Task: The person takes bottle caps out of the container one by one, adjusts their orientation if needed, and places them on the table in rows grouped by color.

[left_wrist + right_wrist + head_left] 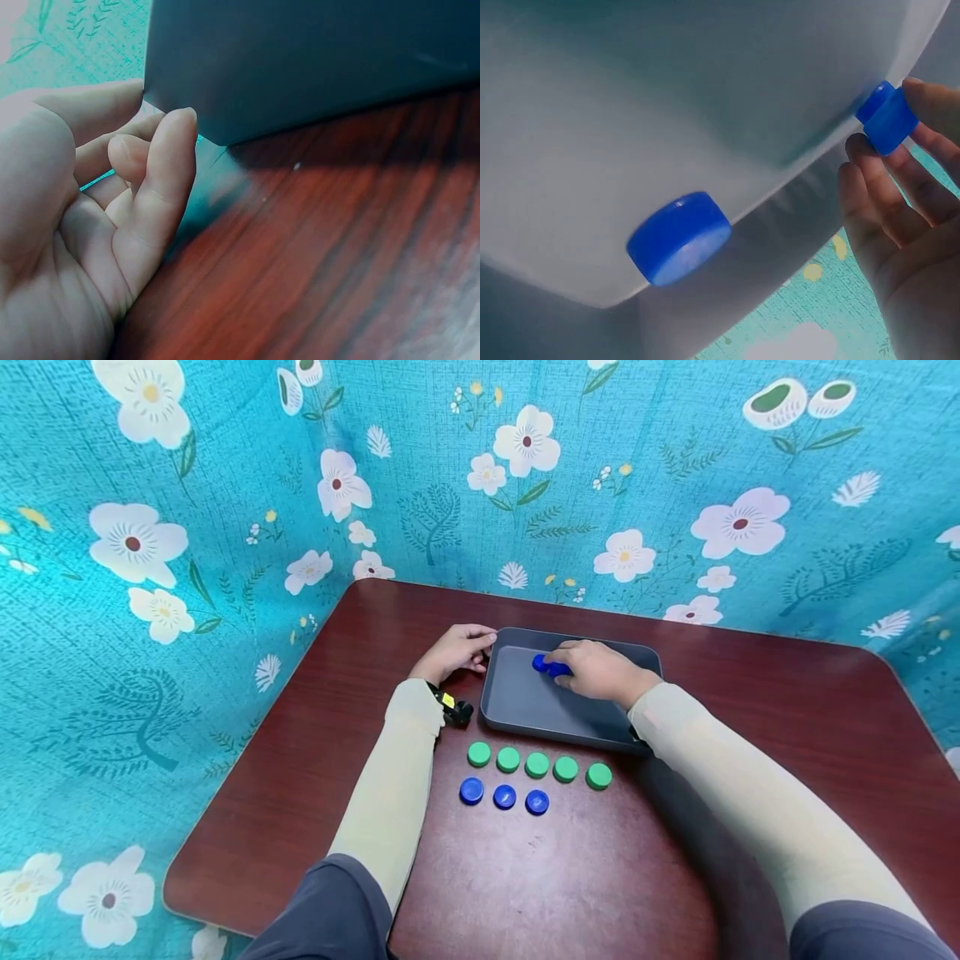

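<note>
A grey tray [525, 706] lies on the dark red table. My right hand [581, 664] reaches into its far part and pinches a blue cap [886, 118] between fingertips. A second blue cap [679, 238] lies on the tray floor close by. In the head view only a patch of blue [546, 666] shows at those fingertips. My left hand [459, 651] rests on the table at the tray's far left corner, fingers [169, 161] loosely curled against the tray wall [315, 60] and holding nothing.
In front of the tray, several green caps [537, 765] lie in a row, and three blue caps [504, 797] in a row nearer me. A flowered turquoise cloth [225, 527] surrounds the table [750, 710]. A black device [455, 710] sits on my left wrist.
</note>
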A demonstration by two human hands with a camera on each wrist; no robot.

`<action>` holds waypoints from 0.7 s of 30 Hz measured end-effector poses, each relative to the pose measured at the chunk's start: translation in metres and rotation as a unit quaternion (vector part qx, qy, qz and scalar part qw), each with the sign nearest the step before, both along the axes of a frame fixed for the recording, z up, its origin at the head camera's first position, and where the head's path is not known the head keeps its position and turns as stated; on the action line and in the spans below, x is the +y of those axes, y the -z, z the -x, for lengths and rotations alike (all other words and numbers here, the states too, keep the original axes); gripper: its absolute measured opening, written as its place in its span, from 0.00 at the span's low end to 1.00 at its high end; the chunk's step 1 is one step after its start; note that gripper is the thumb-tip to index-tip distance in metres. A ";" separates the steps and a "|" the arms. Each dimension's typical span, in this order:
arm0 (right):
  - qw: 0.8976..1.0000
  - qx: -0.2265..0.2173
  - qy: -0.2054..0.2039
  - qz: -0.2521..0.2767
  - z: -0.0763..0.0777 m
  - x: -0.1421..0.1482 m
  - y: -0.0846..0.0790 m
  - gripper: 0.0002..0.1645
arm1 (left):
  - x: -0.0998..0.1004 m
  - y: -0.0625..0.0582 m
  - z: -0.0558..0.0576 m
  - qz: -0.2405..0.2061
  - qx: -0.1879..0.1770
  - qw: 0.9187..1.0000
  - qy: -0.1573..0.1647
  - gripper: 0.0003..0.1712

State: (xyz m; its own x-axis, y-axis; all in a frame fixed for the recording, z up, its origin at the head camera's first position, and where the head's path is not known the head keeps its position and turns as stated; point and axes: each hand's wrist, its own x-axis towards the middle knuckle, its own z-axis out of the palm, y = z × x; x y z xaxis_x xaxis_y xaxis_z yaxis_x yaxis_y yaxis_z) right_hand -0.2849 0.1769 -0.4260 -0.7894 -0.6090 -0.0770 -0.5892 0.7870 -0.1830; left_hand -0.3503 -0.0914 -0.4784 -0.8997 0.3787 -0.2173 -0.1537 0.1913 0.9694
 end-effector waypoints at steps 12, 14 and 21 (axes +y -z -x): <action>1.000 0.012 -0.014 0.012 -0.010 0.001 -0.018 0.23 | 0.000 -0.003 -0.003 -0.005 0.000 1.000 0.002 0.19; 1.000 0.013 -0.015 0.011 -0.011 0.000 -0.020 0.23 | 0.000 -0.002 -0.002 -0.003 0.002 1.000 0.002 0.19; 0.999 0.018 -0.029 0.021 -0.022 -0.004 -0.030 0.23 | 0.001 0.000 0.000 0.004 0.003 1.000 -0.002 0.19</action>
State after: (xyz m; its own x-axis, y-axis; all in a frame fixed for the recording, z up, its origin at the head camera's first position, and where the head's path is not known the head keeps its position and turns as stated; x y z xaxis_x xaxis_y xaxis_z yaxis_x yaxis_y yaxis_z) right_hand -0.2630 0.1733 -0.3961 -0.7545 -0.6560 -0.0218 -0.6406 0.7431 -0.1934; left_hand -0.3506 -0.0905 -0.4781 -0.9026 0.3731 -0.2146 -0.1483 0.1985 0.9688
